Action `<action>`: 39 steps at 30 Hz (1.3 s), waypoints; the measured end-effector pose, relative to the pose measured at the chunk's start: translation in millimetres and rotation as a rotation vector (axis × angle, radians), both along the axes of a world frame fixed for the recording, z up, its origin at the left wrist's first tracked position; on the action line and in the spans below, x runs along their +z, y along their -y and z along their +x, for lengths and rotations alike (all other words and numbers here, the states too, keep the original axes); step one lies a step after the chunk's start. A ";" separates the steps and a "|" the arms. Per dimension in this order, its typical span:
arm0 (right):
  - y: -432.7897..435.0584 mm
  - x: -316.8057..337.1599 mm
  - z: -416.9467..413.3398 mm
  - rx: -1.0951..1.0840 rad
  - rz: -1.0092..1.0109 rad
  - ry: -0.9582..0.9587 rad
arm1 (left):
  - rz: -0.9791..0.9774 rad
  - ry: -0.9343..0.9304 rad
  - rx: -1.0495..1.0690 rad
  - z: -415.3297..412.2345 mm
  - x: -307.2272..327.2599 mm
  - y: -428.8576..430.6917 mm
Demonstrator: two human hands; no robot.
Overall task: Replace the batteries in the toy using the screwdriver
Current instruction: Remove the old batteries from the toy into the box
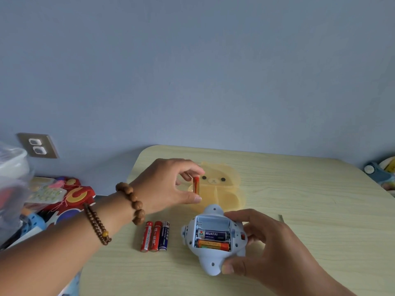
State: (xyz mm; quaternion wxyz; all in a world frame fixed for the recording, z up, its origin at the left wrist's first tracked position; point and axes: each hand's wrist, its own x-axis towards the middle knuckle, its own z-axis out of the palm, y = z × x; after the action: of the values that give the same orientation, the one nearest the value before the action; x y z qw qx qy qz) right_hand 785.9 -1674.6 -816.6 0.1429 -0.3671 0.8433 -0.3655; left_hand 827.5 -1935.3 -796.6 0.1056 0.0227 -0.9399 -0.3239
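Note:
The pale blue toy (210, 262) lies belly up near the table's front, its battery bay open. Two batteries (212, 240) sit in the lower slots; the top slot is bare. My right hand (265, 242) grips the toy from the right side. My left hand (171, 184) pinches a red and gold battery (196, 187) upright between thumb and fingers, above a yellow bear-faced box (224, 189). Three loose batteries (155, 236), two red and one dark blue, lie side by side left of the toy. No screwdriver or battery cover can be made out.
The light wooden table (299, 199) stands against a blue wall. A thin greenish object (281, 217) lies right of my right hand. Colourful toys and packets (64, 197) pile up off the table's left edge, under a clear plastic bag (10, 178). Another toy (382, 174) sits far right.

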 end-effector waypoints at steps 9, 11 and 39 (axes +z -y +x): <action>-1.1 -4.2 -2.3 0.019 -0.033 -0.009 | -0.179 0.077 -0.099 -8.8 -10.6 2.5; -1.5 -4.8 -2.1 0.018 -0.037 -0.007 | -0.170 0.087 -0.110 -8.3 -11.7 2.7; -1.7 2.3 3.4 -0.032 -0.010 0.058 | -0.234 0.046 -0.282 53.8 -4.7 -44.4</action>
State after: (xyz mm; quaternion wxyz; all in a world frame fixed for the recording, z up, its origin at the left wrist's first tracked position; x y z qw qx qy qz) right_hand 789.3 -1672.8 -814.3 0.1597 -0.3433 0.8428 -0.3826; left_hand 881.3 -1890.9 -801.3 0.0397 -0.1146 -0.9672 -0.2233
